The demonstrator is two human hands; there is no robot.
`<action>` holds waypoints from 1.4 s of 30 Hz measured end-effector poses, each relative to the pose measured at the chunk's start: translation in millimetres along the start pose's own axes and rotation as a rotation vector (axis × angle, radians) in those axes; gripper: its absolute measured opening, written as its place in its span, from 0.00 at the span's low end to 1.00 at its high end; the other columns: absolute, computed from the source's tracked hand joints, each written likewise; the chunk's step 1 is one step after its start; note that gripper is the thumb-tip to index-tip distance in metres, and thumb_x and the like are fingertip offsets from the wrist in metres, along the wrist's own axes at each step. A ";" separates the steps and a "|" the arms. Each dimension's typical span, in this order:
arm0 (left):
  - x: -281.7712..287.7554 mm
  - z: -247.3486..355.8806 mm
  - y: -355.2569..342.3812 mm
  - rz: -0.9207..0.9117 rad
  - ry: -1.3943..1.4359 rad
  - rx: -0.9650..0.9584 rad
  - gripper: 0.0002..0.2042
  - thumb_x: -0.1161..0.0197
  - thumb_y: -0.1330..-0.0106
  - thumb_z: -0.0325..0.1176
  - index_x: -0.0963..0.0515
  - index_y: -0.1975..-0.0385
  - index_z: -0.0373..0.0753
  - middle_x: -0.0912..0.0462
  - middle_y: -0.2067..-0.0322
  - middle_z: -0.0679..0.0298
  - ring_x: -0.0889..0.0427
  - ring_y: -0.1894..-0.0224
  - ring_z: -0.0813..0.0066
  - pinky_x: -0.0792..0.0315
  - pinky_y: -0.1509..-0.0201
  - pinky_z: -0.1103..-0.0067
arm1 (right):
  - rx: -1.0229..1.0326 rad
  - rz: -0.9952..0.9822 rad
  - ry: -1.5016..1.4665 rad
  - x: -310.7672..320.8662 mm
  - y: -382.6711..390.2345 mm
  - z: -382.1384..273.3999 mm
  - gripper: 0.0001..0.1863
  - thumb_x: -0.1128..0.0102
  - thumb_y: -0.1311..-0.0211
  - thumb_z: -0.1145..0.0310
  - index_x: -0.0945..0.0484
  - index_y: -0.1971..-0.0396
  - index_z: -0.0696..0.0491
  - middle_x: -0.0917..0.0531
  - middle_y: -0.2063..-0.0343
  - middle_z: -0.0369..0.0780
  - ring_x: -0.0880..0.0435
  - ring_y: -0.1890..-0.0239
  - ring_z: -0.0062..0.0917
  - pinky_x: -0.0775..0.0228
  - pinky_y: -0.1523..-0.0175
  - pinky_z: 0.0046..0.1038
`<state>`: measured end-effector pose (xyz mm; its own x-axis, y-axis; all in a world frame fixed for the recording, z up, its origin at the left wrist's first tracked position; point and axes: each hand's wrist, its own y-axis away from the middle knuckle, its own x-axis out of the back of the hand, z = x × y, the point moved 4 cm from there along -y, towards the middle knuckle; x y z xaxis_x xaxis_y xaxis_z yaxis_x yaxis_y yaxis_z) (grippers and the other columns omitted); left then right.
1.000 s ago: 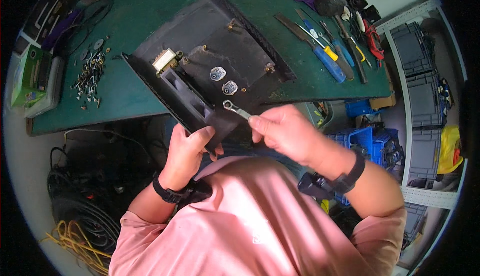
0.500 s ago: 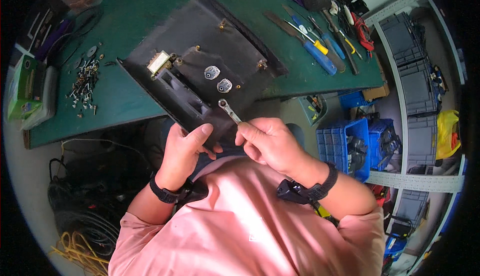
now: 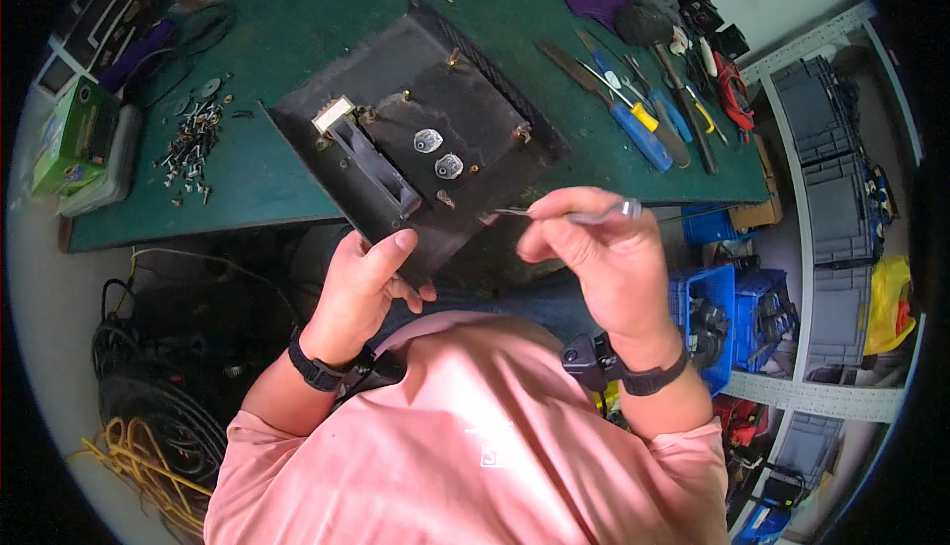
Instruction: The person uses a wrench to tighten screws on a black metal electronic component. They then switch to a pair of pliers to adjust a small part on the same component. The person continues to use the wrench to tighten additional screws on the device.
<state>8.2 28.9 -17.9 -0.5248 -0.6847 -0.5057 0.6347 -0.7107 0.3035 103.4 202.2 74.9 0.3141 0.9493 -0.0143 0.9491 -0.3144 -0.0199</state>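
Observation:
A black metal panel (image 3: 455, 214) with raised side edges lies tilted over the front edge of the green bench. My left hand (image 3: 364, 278) grips its near corner, thumb on top and fingers underneath. Two round silvery fittings (image 3: 427, 140), a long black raised bracket (image 3: 374, 174) and a small white-topped component (image 3: 333, 114) are on the panel, along with several brass posts (image 3: 453, 58). Just right of the panel, my right hand (image 3: 604, 248) pinches a small silver wrench (image 3: 594, 216). Its thin end points left at the panel; the rounded end shows beyond my fingers.
Loose screws and washers (image 3: 193, 139) lie in a pile at the left of the bench (image 3: 297, 211), near a green box (image 3: 77, 139). Screwdrivers and files (image 3: 633, 120) lie at the right. Blue crates (image 3: 708, 322) and a shelf with grey bins (image 3: 839, 199) stand beyond.
My right hand has moved right and lifted the wrench off the panel, turning it so the ring end points away. My left hand stays on the panel's corner. The view has shifted slightly.

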 end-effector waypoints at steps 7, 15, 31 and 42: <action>2.7 -2.2 -0.1 0.030 0.044 0.037 0.20 0.42 0.38 0.40 0.30 0.56 0.27 0.20 0.71 0.56 0.19 0.79 0.72 0.26 0.81 0.84 | 0.048 -0.190 -0.172 -14.4 13.3 5.8 0.23 0.34 0.46 0.65 0.26 0.52 0.62 0.20 0.55 0.47 0.20 0.52 0.30 0.25 0.51 0.27; -1.4 1.3 0.9 0.032 0.035 0.035 0.19 0.42 0.38 0.40 0.30 0.57 0.28 0.20 0.71 0.56 0.19 0.79 0.72 0.26 0.80 0.84 | -0.051 -0.223 -0.128 -12.2 12.8 26.8 0.15 0.54 0.33 0.71 0.24 0.52 0.60 0.21 0.55 0.42 0.22 0.52 0.24 0.28 0.51 0.24; -0.3 -0.8 0.5 0.040 0.067 0.027 0.18 0.42 0.38 0.37 0.30 0.57 0.27 0.19 0.73 0.56 0.18 0.78 0.72 0.25 0.79 0.84 | 0.119 -0.137 0.089 -11.9 16.9 28.6 0.15 0.55 0.33 0.72 0.25 0.52 0.61 0.20 0.58 0.43 0.21 0.58 0.23 0.28 0.55 0.22; 3.1 -4.6 -0.9 0.029 0.001 0.016 0.21 0.44 0.38 0.39 0.32 0.53 0.28 0.20 0.70 0.56 0.18 0.78 0.69 0.25 0.81 0.83 | -0.005 -0.078 -0.047 -3.9 17.9 47.9 0.13 0.55 0.33 0.75 0.23 0.53 0.58 0.20 0.63 0.39 0.21 0.65 0.17 0.28 0.62 0.17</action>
<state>8.7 28.2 -23.5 -0.5058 -0.7048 -0.4974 0.6405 -0.6930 0.3308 118.0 192.6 26.7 0.2383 0.9694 -0.0594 0.9707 -0.2397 -0.0180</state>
